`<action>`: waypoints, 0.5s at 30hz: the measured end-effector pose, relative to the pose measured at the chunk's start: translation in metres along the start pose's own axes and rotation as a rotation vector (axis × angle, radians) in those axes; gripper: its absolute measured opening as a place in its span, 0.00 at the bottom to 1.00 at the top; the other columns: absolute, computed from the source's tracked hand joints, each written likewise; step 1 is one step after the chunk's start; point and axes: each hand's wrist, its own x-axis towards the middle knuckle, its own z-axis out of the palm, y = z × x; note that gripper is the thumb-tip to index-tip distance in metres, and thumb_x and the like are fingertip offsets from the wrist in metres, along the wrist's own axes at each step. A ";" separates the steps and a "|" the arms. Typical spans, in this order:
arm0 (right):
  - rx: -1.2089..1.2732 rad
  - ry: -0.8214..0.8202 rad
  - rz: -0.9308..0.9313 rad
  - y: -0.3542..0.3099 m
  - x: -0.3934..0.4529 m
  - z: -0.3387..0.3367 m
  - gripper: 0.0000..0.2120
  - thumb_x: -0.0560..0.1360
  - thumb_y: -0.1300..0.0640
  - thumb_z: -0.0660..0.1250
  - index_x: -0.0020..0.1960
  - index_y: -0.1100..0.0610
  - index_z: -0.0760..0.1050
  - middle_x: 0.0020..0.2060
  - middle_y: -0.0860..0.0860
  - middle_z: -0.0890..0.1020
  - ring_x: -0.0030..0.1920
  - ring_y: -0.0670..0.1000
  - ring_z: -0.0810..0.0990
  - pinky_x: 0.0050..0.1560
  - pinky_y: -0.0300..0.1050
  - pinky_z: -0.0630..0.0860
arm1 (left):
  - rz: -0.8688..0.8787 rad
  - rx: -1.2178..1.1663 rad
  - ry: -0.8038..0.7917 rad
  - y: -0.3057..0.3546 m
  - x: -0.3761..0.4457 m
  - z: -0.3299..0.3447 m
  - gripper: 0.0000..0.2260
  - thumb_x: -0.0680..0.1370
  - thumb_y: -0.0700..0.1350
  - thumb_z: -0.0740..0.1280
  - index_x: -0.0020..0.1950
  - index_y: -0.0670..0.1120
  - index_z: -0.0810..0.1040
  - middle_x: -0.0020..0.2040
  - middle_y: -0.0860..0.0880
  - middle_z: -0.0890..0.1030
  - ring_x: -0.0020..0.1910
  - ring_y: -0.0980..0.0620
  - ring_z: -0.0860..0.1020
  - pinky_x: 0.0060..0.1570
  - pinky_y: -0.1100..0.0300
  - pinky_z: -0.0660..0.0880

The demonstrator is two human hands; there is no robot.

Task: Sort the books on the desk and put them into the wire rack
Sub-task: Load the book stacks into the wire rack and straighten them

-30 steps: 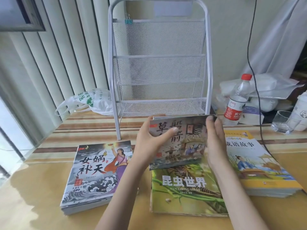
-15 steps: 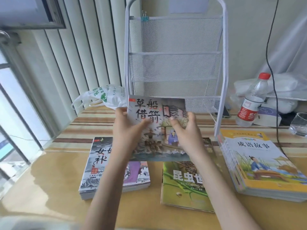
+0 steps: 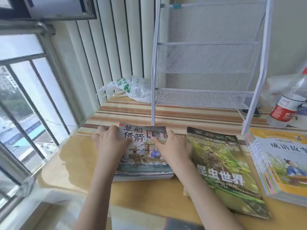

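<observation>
Head view: both hands (image 3: 111,143) (image 3: 174,146) have lowered the book (image 3: 142,146) onto the left pile (image 3: 142,174) — fingers still gripping its edges, before the rack (image 3: 206,67).

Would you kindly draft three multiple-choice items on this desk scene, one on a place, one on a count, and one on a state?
1. Where does the picture book under both hands lie?
A. In the wire rack's top pocket
B. On top of the leftmost book stack
C. On the green insect book

2. How many separate book piles are on the desk?
A. Three
B. One
C. Five

3. What do the wire rack's pockets hold?
A. Books in every pocket
B. A bottle
C. No books visible

Answers:
1 B: the left hand and right hand hold it at its sides atop the left stack.
2 A: the left stack, the green insect book and the yellow stack.
3 C: only bare mesh shows.
</observation>
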 end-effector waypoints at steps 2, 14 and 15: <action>-0.014 -0.049 -0.017 0.002 0.001 0.004 0.36 0.74 0.31 0.51 0.72 0.55 0.62 0.62 0.54 0.76 0.64 0.56 0.70 0.60 0.53 0.71 | -0.011 -0.040 -0.055 -0.002 0.000 -0.002 0.25 0.72 0.52 0.71 0.65 0.42 0.70 0.65 0.39 0.66 0.68 0.41 0.60 0.63 0.51 0.59; 0.620 -0.377 -0.035 0.002 -0.005 0.003 0.35 0.81 0.45 0.52 0.76 0.52 0.32 0.77 0.51 0.45 0.72 0.53 0.62 0.60 0.44 0.67 | 0.088 0.070 -0.381 0.001 -0.005 0.005 0.25 0.83 0.40 0.47 0.75 0.34 0.39 0.77 0.37 0.46 0.73 0.40 0.58 0.67 0.49 0.61; 0.633 -0.381 -0.034 0.003 -0.006 0.000 0.34 0.81 0.44 0.52 0.76 0.51 0.33 0.77 0.50 0.47 0.70 0.53 0.66 0.57 0.43 0.69 | 0.081 0.092 -0.379 0.003 -0.005 0.005 0.25 0.83 0.41 0.47 0.75 0.34 0.39 0.77 0.38 0.46 0.75 0.40 0.55 0.69 0.49 0.59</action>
